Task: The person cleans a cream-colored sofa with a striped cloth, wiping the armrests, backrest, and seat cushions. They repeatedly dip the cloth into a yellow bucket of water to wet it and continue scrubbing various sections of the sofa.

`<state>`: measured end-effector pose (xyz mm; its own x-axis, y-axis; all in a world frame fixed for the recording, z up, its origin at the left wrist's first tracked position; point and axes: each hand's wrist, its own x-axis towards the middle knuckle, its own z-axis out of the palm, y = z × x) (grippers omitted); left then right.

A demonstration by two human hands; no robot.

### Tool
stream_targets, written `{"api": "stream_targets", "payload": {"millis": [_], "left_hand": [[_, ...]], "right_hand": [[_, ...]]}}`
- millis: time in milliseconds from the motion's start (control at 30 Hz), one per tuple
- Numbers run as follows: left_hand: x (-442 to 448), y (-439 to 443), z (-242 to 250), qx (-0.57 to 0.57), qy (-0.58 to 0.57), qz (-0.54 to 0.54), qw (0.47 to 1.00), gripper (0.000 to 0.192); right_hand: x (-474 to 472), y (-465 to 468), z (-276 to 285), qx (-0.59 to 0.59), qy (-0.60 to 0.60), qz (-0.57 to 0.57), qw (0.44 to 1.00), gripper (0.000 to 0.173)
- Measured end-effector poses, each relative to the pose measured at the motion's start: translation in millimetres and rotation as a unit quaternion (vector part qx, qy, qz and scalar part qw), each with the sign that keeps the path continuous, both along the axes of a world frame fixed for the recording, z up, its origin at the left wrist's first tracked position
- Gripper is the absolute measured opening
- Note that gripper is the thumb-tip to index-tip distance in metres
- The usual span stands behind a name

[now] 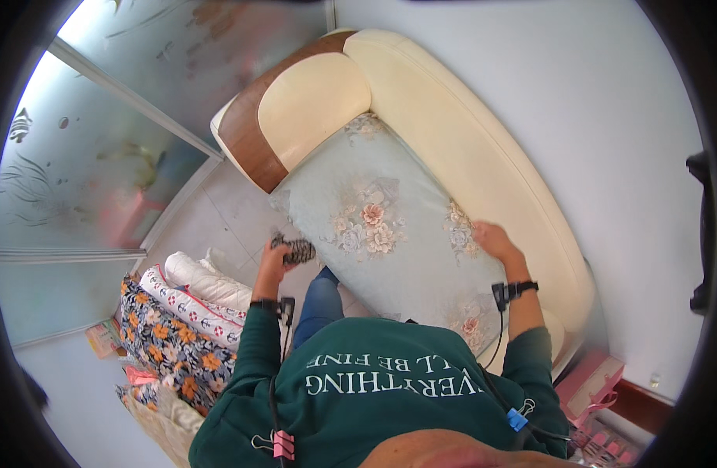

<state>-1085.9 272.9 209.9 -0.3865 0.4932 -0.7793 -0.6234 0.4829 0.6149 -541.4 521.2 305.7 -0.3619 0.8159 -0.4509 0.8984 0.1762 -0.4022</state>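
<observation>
A sofa with a cream backrest [481, 134] stands before me, its seat spread with a pale blue-green floral cover [393, 216]. My left hand [272, 261] holds a small dark grey-and-white mottled item [300, 250], possibly bunched fabric, beside the seat's front edge. On the other side, my right hand [494, 240] has its fingertips on the cover where the seat meets the backrest. Blur hides whether those fingers pinch the fabric. Both wrists wear black straps with cabled devices.
The sofa's cream-and-brown armrest [317, 105] is at the far end. At left are a rolled white quilt [203, 278], an anchor-print bundle [188, 310] and floral bedding [171, 339]. Frosted glass panels [101, 164] border the tiled floor [218, 205]. A pink box [589, 386] sits at lower right.
</observation>
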Motion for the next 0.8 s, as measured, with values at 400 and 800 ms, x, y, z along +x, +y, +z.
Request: {"api": "stream_targets", "payload": {"millis": [400,800], "left_hand": [[-218,307,-81,0.087,0.448,-0.044,0.889,0.068],[-274,411,-193,-0.192,0.638,-0.251,0.702,0.098]], "right_hand": [[-123,404,-104,0.367,-0.067,0.051,0.927,0.07],[-146,407,-158,0.428,-0.095,0.063,0.896,0.091]]}}
